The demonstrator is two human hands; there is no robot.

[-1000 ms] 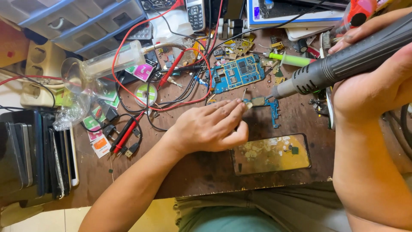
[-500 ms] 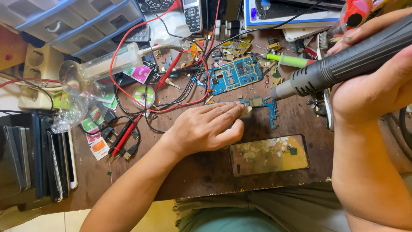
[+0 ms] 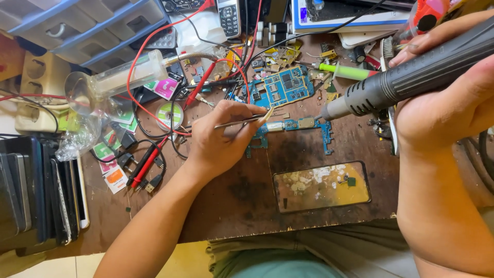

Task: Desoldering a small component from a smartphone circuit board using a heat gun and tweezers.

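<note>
- The wooden workbench (image 3: 231, 206) is the largest thing; it is crowded at the back and the left, and bare mostly along its near edge, in front of the person.
- On the left edge a row of phones (image 3: 46, 195) stands on their sides, and at the back left sit grey plastic drawers (image 3: 92, 25) — both close that side for moving.
- The right hand (image 3: 453, 103) is closed around the hot-air tool (image 3: 411, 77), which lies slanted, its metal nozzle pointing down-left, near the right end of the narrow blue circuit board (image 3: 303, 124) but apart from it.
- The left hand (image 3: 221, 141) rests on the bench and pinches thin metal tweezers (image 3: 242, 122); their tip is above the left part of this board, touching or almost touching — I cannot tell which.
- A phone frame (image 3: 321, 186) with yellow, peeled inside lies flat near the front edge, well apart from both hands.
- A bigger blue circuit board (image 3: 283, 86) lies just behind the narrow one, among small scraps.
- Red and black wires (image 3: 154, 154) curl on the left of the left hand.
- As a judgement: the phone is already opened and the board is out; the work on a small part of the board seems in the middle, and putting together is left.
- Free room is to the front; wires and scraps hem in the other sides.
</note>
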